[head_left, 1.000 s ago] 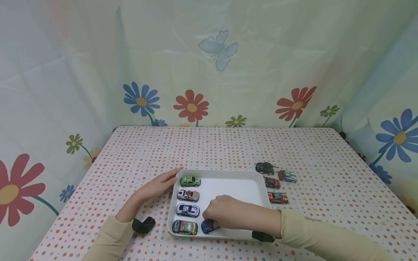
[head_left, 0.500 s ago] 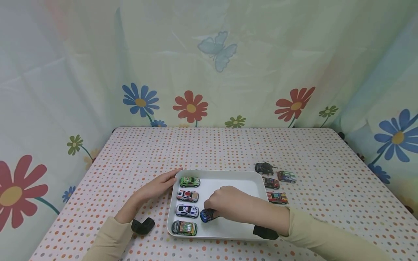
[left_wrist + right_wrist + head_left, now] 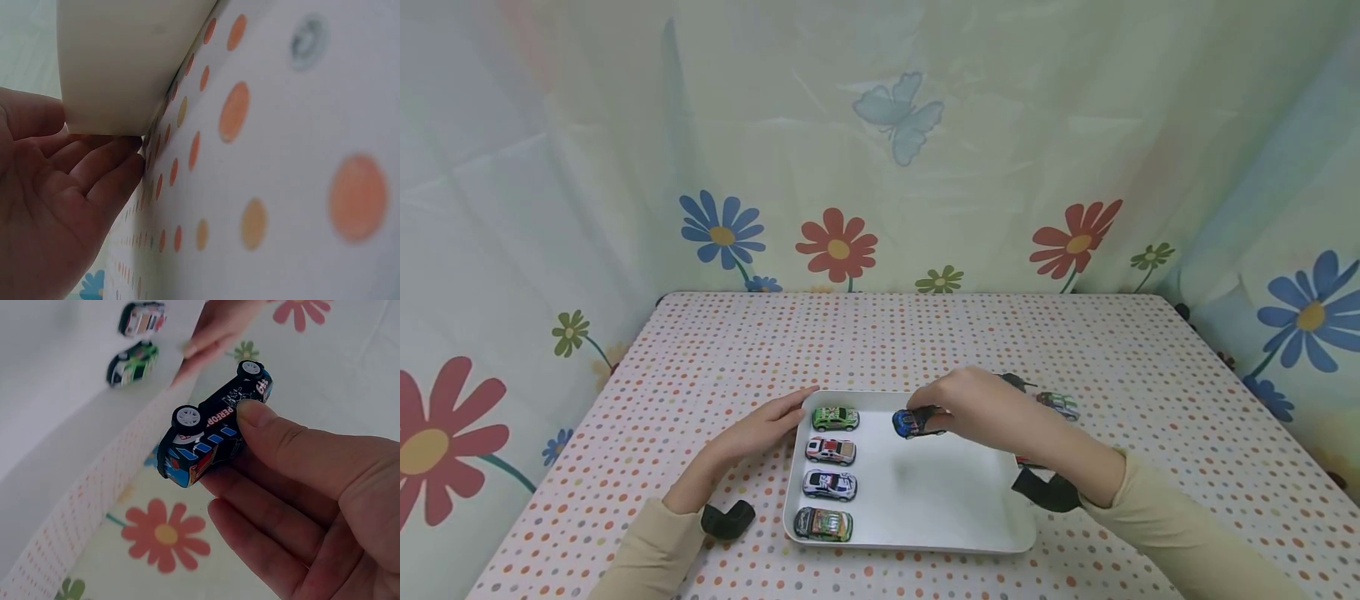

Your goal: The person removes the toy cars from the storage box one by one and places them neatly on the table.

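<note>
White tray [image 3: 940, 521]: four toy cars [image 3: 831, 451] in column along left side; bare floor [image 3: 947, 483] from column to right side. Blue car [image 3: 910, 423] above tray's far middle, right hand [image 3: 966, 406] thumb and fingers clamped on it. Left hand [image 3: 765, 427] at far-left corner, fingers nearly straight, together, touching outside. Beyond right edge, more cars [image 3: 1058, 405], partly behind right arm [image 3: 1180, 517].

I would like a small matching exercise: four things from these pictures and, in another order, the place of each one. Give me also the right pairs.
1. blue-and-black car
2. green car
3. left hand
4. white tray

A. touching the tray's far left corner
B. on the dotted cloth
C. in the tray, just beyond the white-and-red car
D. held by the right hand

Pairs: 1-D, 2-C, 3-A, 4-B
</note>
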Motion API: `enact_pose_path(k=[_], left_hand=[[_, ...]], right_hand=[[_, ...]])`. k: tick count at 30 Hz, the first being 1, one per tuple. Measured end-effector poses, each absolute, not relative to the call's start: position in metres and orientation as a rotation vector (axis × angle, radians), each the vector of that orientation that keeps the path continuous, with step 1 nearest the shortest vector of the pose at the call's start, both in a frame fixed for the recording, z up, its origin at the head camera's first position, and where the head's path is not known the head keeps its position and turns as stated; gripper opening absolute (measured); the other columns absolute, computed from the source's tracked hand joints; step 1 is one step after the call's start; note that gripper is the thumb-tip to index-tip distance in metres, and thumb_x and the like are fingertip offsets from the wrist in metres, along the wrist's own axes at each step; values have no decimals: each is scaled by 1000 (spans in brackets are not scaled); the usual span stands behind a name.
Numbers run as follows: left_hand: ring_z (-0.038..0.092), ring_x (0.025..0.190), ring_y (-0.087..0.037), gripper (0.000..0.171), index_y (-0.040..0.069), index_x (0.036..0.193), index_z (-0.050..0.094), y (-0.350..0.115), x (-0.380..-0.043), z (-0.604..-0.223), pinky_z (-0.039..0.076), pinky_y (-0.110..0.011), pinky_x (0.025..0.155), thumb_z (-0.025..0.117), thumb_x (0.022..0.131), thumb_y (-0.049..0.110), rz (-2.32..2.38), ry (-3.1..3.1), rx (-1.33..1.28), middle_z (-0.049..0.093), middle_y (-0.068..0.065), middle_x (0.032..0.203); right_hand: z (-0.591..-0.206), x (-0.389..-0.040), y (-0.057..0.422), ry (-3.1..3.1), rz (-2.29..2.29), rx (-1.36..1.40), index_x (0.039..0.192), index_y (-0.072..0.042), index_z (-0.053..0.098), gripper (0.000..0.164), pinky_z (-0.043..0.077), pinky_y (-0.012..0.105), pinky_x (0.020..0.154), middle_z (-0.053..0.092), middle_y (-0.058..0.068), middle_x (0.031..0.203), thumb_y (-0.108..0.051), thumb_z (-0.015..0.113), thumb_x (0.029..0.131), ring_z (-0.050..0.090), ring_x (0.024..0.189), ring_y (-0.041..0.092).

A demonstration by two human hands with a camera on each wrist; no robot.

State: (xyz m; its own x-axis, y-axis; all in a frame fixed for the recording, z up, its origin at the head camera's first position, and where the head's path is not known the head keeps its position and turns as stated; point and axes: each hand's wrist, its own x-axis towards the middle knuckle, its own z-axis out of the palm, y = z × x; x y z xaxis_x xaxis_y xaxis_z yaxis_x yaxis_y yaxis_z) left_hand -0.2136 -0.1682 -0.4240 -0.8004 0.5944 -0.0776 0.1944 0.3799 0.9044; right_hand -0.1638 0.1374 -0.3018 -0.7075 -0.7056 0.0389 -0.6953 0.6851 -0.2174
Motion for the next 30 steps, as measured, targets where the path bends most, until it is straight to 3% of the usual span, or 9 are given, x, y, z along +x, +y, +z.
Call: enact_pose_path(k=[12,20,30], left_hand=[[12,138,-28,48,1,148,23,-166,-213,-423,16,-45,109,35,104,16,1404,2246,677,18,-14,152],[16,138,-28,47,1,147,24,-167,-214,-425,16,-45,109,35,104,15,1413,2249,664,23,-15,150],[14,138,-28,47,2,148,24,-167,-213,-424,16,-45,109,35,104,14,1423,2237,661,21,-14,151]], right_hand=[[-303,-172,210,2971,-346,-894,101,-5,72,25,54,25,60,69,4,92,-2,75,77,65,74,14],[-317,-172,262,3048,-278,-733,101,0,71,25,54,42,71,69,10,93,-1,75,76,65,88,30],[-342,-169,295,3023,-257,-584,96,3,70,22,54,44,69,68,12,89,-1,75,75,64,84,32]])
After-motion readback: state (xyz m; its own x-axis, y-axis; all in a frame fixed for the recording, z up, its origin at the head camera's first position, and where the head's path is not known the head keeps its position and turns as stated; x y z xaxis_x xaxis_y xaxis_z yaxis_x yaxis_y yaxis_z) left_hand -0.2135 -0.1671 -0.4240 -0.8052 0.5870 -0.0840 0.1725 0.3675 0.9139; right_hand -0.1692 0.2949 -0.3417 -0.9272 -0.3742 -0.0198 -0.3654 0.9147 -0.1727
